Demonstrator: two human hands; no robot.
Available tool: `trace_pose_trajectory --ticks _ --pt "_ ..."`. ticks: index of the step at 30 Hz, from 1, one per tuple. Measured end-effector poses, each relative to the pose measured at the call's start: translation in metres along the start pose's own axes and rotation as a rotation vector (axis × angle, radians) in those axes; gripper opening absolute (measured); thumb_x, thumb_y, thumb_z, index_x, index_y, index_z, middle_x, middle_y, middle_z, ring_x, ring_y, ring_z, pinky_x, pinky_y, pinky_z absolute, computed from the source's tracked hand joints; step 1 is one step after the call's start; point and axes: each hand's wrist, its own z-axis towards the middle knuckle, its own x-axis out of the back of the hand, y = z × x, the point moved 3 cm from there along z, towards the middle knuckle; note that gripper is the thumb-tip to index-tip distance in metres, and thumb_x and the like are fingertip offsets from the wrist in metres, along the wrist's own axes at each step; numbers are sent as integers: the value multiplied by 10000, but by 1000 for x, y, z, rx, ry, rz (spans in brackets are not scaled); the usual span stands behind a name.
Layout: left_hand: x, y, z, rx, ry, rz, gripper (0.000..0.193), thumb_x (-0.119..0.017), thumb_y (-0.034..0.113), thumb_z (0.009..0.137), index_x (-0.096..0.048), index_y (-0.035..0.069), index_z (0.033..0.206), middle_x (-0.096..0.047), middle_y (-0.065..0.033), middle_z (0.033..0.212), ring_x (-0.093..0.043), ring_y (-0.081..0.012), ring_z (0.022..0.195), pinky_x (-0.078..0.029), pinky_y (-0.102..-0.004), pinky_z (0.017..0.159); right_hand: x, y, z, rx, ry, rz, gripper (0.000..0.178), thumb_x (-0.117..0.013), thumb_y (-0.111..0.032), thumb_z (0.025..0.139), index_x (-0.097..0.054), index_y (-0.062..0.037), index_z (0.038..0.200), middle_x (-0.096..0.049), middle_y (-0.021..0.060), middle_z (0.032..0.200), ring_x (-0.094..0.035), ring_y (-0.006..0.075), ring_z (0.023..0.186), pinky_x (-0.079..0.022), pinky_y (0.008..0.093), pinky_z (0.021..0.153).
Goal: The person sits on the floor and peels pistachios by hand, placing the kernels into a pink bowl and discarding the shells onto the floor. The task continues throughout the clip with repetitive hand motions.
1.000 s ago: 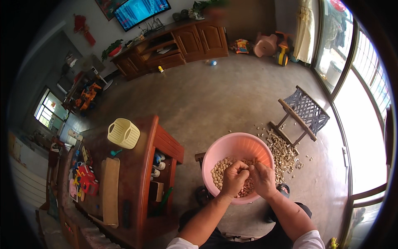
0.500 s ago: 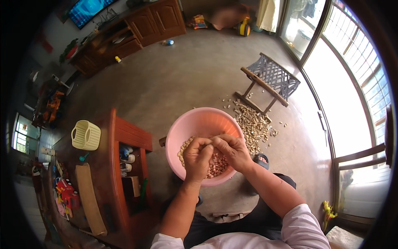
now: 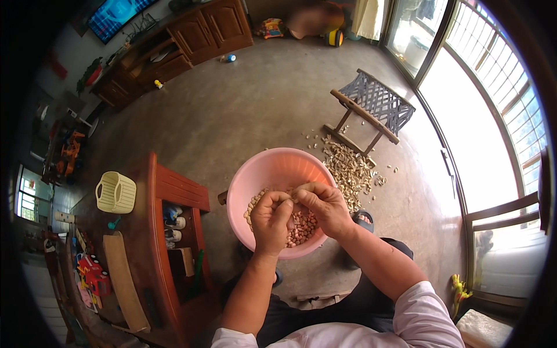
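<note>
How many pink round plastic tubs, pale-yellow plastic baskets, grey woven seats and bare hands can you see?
Pink round plastic tub: 1
Pale-yellow plastic basket: 1
Grey woven seat: 1
Left hand and right hand, both bare: 2
Total: 5

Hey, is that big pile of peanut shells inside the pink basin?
No, the pile of peanut shells lies on the floor, beside the pink basin.
</note>
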Motion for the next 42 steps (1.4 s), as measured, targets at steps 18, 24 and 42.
trace_pose_trajectory --ticks 18,24,42 --pt "2 -3 2 18 -78 77 58 -644 43 975 -664 0 1009 -619 25 735 -510 -20 566 -414 -183 515 10 -4 3 148 -52 -457 222 -679 -198 995 -668 24 981 -697 70 880 -665 125 819 -550 289 731" --pt "3 -6 2 32 -50 111 53 -613 12 966 -657 3 992 -620 9 747 -507 -31 557 -411 -188 502 4 -14 1 257 -50 -763 271 -685 -252 985 -655 0 891 -634 128 760 -627 201 696 -491 347 631" --pt "-2 -3 -1 -203 -2 405 47 -648 -42 894 -653 -3 920 -628 22 709 -537 -19 615 -446 -213 552 -4 -16 -5 359 1 -857 253 -608 -195 1012 -598 8 861 -579 154 724 -582 276 664 -458 386 624"
